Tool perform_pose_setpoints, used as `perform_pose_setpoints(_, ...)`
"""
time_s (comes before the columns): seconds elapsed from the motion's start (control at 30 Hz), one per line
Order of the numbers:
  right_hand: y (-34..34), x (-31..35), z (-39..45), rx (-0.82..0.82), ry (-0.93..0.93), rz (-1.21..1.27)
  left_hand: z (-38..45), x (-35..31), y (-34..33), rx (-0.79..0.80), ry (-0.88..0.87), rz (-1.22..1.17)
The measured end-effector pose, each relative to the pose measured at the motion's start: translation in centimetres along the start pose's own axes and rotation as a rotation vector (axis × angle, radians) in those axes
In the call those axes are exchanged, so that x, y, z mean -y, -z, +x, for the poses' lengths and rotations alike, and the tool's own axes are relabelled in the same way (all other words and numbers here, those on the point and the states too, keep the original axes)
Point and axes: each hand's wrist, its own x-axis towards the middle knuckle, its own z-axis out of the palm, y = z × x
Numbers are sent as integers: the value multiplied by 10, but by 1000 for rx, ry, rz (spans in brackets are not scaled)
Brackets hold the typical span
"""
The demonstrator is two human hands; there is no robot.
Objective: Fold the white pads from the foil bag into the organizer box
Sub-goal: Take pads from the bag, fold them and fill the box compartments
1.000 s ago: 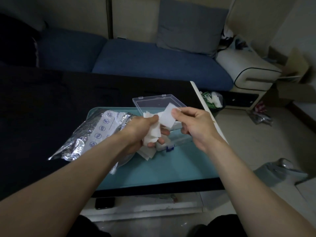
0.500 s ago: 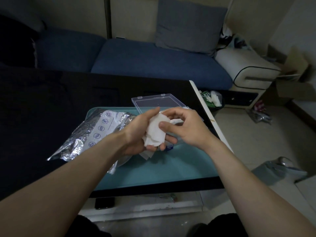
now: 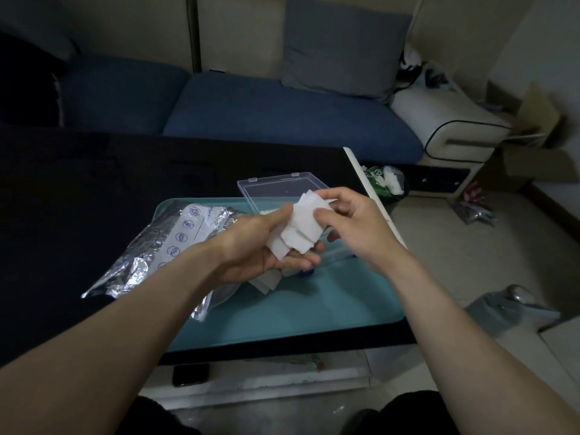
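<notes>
The left hand [image 3: 251, 246] is cradling white pads [image 3: 295, 233]; the right hand [image 3: 354, 221] is pinching the top pad, which should be creased squarely.

You see a teal mat [image 3: 314, 312] on the dark table [image 3: 78, 189], a blue sofa [image 3: 266, 111] with a grey cushion [image 3: 342, 45] behind, and a cardboard box [image 3: 533, 146] at right.

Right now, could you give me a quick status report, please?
Left hand holds white pads; right hand pinches the top one. Organizer box open behind. Foil bag beside, nothing blocking.
</notes>
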Motion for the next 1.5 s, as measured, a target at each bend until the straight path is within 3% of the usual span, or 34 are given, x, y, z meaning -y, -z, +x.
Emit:
perform_pose_setpoints(0.23,0,-3,0,12,-87,46,-2,9,9,16,0,127)
perform_pose_setpoints(0.4,0,-2,4,-187,-49,142,-5,7,11,-6,-28,150)
perform_pose_setpoints(0.47,2,0,4,-181,-65,198,-5,7,11,-19,-35,172)
perform_pose_setpoints(0.53,2,1,1,-122,-57,227,-6,7,12,-63,-34,228)
perform_pose_setpoints(0.67,5,5,2,-183,-26,392,-2,8,14,-219,-47,339)
perform_pose_setpoints(0.77,6,6,1,-130,-40,416,2,10,12,-315,-75,322)
perform_pose_setpoints(0.93,-11,-9,-2,-66,65,-7,6,10,-1,-292,-118,301)
perform_pose_setpoints(1.03,-9,-11,1,-38,90,-133,5,9,-6,-253,-145,281)
perform_pose_setpoints(1.17,-5,-14,-3,60,-32,-16,1,5,-8,-201,-112,177)
perform_pose_setpoints(1.4,5,-4,-6,-15,-117,275,3,3,-8,-286,-38,67)
perform_pose_setpoints(1.5,4,2,-10,95,-138,288,9,5,-7,-283,-16,-21)
